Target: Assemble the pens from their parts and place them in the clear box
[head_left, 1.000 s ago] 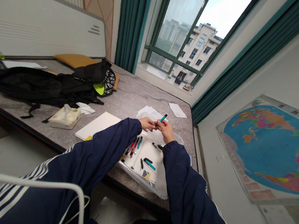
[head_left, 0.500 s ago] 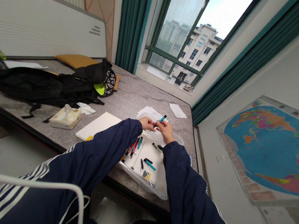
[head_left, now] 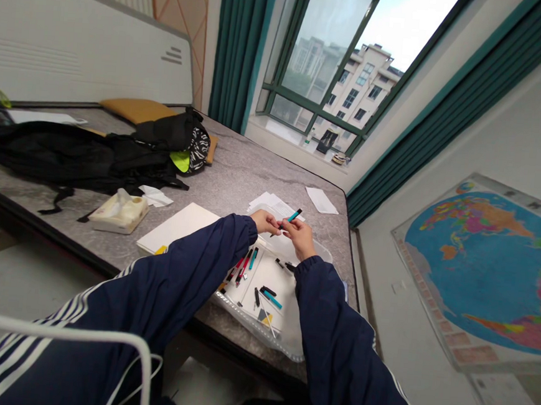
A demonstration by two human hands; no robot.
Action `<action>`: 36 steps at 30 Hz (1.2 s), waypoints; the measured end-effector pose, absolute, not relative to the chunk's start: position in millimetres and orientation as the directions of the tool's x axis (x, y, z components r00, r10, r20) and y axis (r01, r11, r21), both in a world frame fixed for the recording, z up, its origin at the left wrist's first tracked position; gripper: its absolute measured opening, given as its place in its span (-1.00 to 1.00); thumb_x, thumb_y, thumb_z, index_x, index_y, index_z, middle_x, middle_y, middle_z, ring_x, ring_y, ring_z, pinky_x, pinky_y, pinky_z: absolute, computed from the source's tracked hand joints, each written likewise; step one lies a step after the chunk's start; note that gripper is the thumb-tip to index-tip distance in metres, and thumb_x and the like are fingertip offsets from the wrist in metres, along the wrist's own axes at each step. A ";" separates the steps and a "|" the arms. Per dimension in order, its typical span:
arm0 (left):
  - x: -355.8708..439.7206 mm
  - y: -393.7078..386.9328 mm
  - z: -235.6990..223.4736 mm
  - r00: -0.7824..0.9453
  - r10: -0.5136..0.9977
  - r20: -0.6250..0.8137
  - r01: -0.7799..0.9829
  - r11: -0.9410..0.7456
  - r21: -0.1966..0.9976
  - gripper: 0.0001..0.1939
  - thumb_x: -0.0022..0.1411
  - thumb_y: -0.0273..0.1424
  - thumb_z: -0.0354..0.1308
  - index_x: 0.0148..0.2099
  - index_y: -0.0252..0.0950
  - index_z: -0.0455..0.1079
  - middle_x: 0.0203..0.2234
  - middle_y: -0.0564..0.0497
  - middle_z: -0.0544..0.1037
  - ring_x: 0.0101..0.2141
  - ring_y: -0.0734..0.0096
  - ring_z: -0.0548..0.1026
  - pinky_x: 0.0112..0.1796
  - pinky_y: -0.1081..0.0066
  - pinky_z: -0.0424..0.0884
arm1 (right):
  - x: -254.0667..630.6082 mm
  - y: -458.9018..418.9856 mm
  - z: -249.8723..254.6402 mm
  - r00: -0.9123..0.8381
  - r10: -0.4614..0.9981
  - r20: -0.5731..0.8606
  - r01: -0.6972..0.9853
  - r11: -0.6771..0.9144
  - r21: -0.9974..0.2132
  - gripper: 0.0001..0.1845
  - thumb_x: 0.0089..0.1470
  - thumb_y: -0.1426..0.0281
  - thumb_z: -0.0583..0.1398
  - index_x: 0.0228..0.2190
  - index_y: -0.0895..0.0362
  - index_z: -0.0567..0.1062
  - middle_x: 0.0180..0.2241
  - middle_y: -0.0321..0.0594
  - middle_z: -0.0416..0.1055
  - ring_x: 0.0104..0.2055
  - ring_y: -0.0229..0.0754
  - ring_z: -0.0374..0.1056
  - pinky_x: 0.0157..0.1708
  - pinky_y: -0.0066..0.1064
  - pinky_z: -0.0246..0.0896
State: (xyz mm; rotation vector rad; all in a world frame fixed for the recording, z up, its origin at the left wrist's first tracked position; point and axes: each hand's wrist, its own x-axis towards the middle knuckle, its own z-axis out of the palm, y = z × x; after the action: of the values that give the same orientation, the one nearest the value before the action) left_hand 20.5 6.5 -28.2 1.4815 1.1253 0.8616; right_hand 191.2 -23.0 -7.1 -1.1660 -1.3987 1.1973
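Near the frame's center, above a clear tray [head_left: 260,338], the right hand [head_left: 299,237] grips a teal-and-black pen [head_left: 294,215] at a slant, the left hand [head_left: 266,223] pinching near its lower end, perhaps to steady it.

Grey worktop [head_left: 250,163], bare between the black backpack [head_left: 59,151] and the loose white papers [head_left: 273,204], leaves a hand room to pass. Nearer the person, the clear tray's raised rim [head_left: 260,331] and scattered pens [head_left: 271,298] obstruct.
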 end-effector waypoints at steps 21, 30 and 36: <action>15.7 -0.5 -17.7 0.523 0.849 -0.072 0.269 -0.084 0.959 -0.62 0.04 -0.13 0.24 -0.19 -0.29 0.56 -0.17 -0.05 0.62 -0.36 0.47 0.47 -0.38 0.48 0.30 | 192.6 -19.6 -11.4 -0.140 0.985 0.105 -0.026 0.102 -0.994 -0.53 -0.18 0.10 0.39 -0.33 0.19 0.51 -0.32 -0.11 0.57 -0.34 -0.16 0.49 -0.29 -0.30 0.41; 16.7 -0.2 -16.7 0.469 0.883 -0.019 0.260 -0.117 0.958 -0.58 0.02 -0.10 0.24 -0.20 -0.33 0.56 -0.30 -0.06 0.62 -0.38 0.46 0.45 -0.42 0.49 0.27 | 192.4 -19.1 -10.7 -0.121 0.988 0.098 -0.075 0.090 -0.993 -0.55 -0.20 0.14 0.41 -0.34 0.19 0.51 -0.31 -0.10 0.57 -0.32 -0.15 0.49 -0.31 -0.32 0.42; 18.2 -5.2 -10.3 0.434 0.899 -0.056 0.255 -0.063 0.965 -0.63 -0.01 -0.15 0.28 -0.24 -0.33 0.52 -0.42 0.00 0.58 -0.40 0.46 0.45 -0.43 0.50 0.28 | 190.3 -23.2 -6.3 -0.111 0.990 0.092 -0.076 0.084 -0.994 -0.54 -0.21 0.15 0.42 -0.33 0.19 0.50 -0.30 -0.11 0.56 -0.28 -0.12 0.50 -0.25 -0.26 0.45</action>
State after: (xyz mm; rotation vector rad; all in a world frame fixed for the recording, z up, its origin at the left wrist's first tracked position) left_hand 18.2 -5.2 -10.3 1.5821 1.0416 0.7296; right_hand 190.3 -23.2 -6.3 -1.0355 -1.2800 1.2591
